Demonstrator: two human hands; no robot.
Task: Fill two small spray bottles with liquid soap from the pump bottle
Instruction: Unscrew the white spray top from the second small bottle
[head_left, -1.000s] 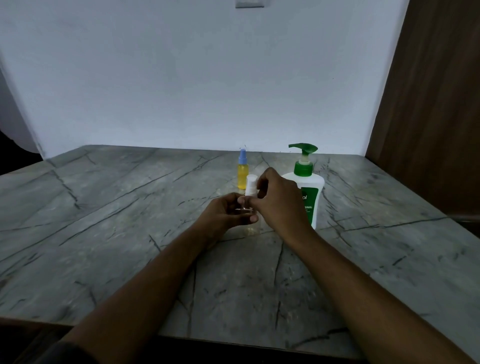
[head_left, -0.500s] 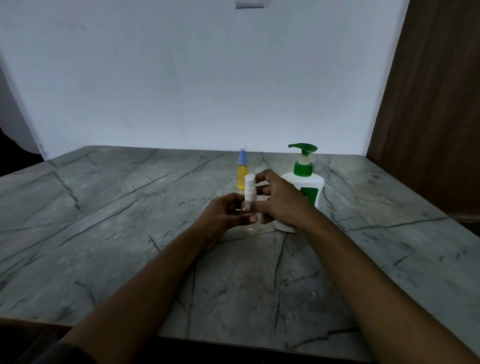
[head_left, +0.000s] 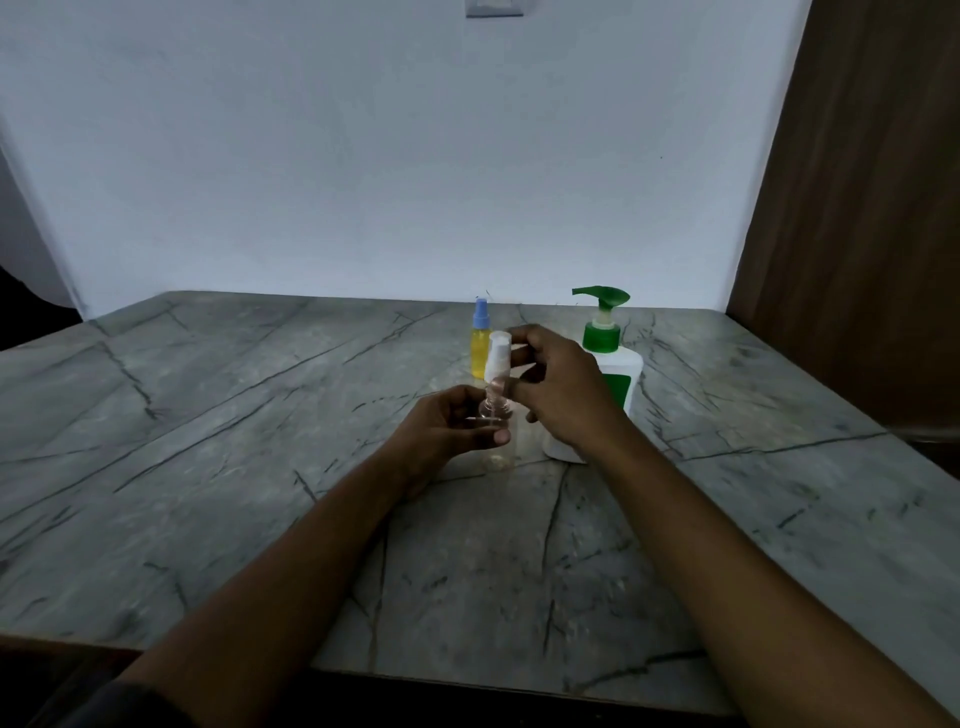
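On the grey marble table (head_left: 260, 467), my left hand (head_left: 447, 431) grips a small clear spray bottle (head_left: 500, 451) around its body, holding it upright. My right hand (head_left: 563, 397) pinches the bottle's white spray head (head_left: 497, 356) from the right side. The clear threaded neck shows just below the head. A second small spray bottle (head_left: 480, 345), yellow inside with a blue head, stands just behind. The white pump bottle (head_left: 615, 384) with a green pump stands to the right, partly hidden by my right hand.
A white wall rises behind the table and a brown wooden panel (head_left: 857, 234) stands at the right. The table's front edge (head_left: 467, 680) runs under my forearms.
My right hand has shifted from over the white spray head to its right side. The head now shows fully, with the bottle's neck bare below it. My left hand keeps its grip.
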